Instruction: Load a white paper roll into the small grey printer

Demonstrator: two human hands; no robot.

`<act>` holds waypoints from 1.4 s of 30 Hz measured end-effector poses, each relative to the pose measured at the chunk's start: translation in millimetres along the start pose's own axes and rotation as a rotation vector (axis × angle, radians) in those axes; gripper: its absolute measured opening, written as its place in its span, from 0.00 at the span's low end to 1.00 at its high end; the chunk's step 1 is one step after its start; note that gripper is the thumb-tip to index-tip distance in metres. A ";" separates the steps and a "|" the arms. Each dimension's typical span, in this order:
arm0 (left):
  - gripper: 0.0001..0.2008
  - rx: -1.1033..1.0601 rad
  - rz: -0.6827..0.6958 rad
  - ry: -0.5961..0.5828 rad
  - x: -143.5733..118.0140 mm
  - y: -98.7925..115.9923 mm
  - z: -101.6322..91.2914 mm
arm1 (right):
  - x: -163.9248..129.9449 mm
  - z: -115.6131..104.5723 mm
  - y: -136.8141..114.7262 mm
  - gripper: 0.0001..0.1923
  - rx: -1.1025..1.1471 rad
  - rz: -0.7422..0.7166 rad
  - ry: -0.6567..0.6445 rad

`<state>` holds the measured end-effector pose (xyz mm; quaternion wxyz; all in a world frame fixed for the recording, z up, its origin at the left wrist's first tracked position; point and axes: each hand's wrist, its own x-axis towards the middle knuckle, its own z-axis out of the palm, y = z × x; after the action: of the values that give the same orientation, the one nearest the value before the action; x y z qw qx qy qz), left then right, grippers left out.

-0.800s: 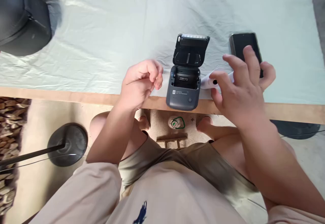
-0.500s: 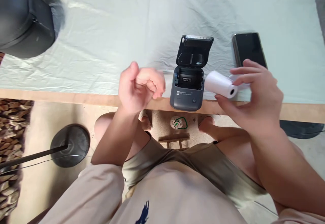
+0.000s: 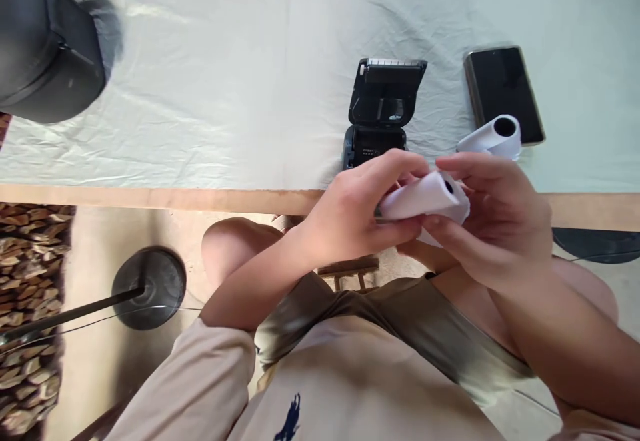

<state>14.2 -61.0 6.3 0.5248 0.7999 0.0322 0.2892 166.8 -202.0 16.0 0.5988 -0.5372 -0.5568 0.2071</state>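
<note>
A white paper roll (image 3: pixel 417 198) is held in front of my body, its dark core hole facing right. My left hand (image 3: pixel 363 204) grips it from the left, with the thumb below and fingers above. At its right end, my right hand (image 3: pixel 500 218) pinches the roll between thumb and fingers. Just behind my left hand stands a small dark label printer (image 3: pixel 375 138) with its lid (image 3: pixel 387 91) raised; its front part is hidden by the hand. A second white paper roll (image 3: pixel 493 138) lies beyond my right hand, by the phone.
A black phone (image 3: pixel 505 91) lies on the pale tablecloth (image 3: pixel 225 81) at the right. A dark grey case (image 3: pixel 47 48) stands at the far left. The table's wooden edge (image 3: pixel 150 198) runs before my knees. On the floor are a round black stand base (image 3: pixel 150 288) and stacked firewood (image 3: pixel 30 274).
The paper roll has come off the tabletop, and both hands now hold it. My left hand has moved right to it, covering the printer's front. The second roll is now in plain view.
</note>
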 end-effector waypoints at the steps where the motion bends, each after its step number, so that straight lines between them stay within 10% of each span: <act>1: 0.17 -0.011 -0.020 0.021 -0.2 0.1 -0.4 | 0.0 0.6 -0.1 0.23 0.015 0.023 0.011; 12: 0.20 -0.215 -0.274 0.081 4.6 -2.5 -8.0 | 1.8 -0.6 1.8 0.14 0.061 0.161 0.201; 32: 0.19 0.310 -0.047 0.255 1.6 7.0 18.3 | 0.0 8.5 21.6 0.19 0.111 0.165 0.142; 37: 0.15 0.123 -0.016 0.080 3.8 10.2 -3.9 | -1.7 5.7 50.9 0.23 0.175 0.179 0.285; 42: 0.18 0.015 -0.232 0.364 -4.0 -17.1 -38.4 | -9.5 -0.5 86.7 0.28 0.126 0.190 0.326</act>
<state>-3.9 -23.3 0.8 0.5340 0.7294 0.2204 0.3664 194.8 -181.0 -63.9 0.6914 -0.5750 -0.3851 0.2073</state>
